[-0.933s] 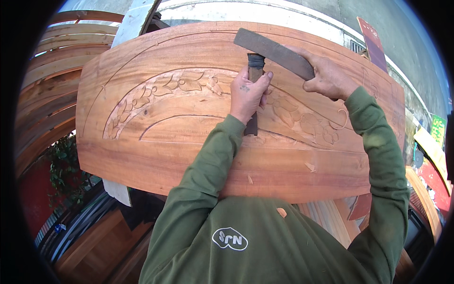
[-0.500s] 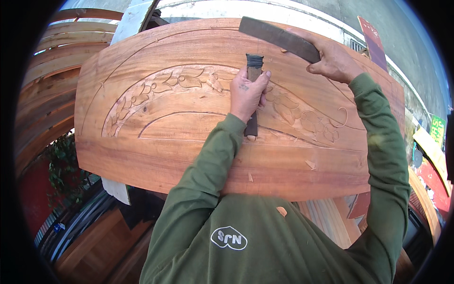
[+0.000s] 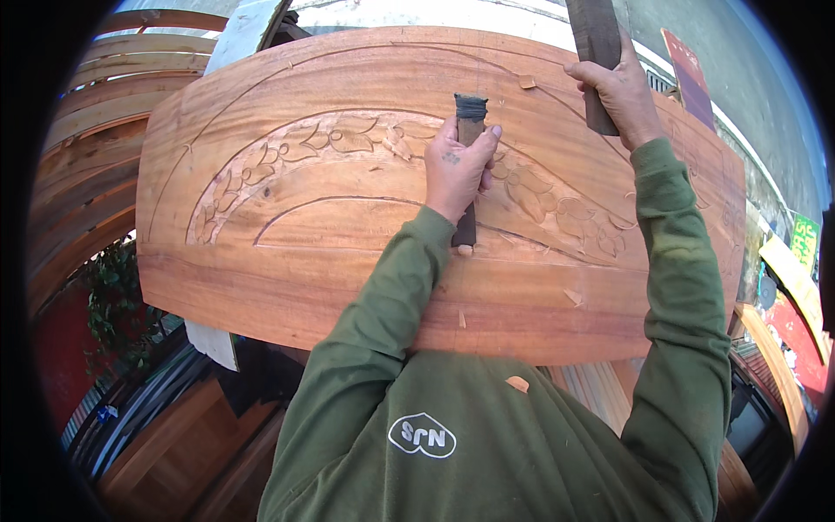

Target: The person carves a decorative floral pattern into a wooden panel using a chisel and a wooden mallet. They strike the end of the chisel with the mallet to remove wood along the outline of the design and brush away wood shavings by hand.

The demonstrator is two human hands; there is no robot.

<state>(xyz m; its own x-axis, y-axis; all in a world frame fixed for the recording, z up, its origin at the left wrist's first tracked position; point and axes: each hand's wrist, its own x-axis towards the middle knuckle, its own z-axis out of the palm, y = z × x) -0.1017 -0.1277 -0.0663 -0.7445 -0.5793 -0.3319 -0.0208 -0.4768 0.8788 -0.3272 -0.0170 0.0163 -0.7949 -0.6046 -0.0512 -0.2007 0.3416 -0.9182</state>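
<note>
My left hand [image 3: 458,167] is wrapped round a wood chisel [image 3: 470,129] whose handle top is bound with dark tape. The chisel's dark lower end meets the wooden panel [image 3: 348,287], where a small curl of wood shows at its tip. Raised over the panel's far right part, my right hand [image 3: 624,97] grips a dark, flat wooden mallet [image 3: 597,48], held nearly upright; its upper end runs out of the picture. An arched band of carved leaves and flowers [image 3: 330,137] crosses the panel, partly hidden behind my left hand.
Loose wood chips [image 3: 573,297] lie on the panel, another [image 3: 527,82] near its far edge. One chip [image 3: 517,384] rests on my green shirt. Stacked wooden slats [image 3: 122,78] stand at the left. Beyond the panel is grey pavement [image 3: 739,70]; a yellow-green sign [image 3: 805,239] is at the far right.
My right hand has swung the mallet up from a slanted position to nearly upright, farther right and away from the chisel. My left hand and the chisel have barely moved.
</note>
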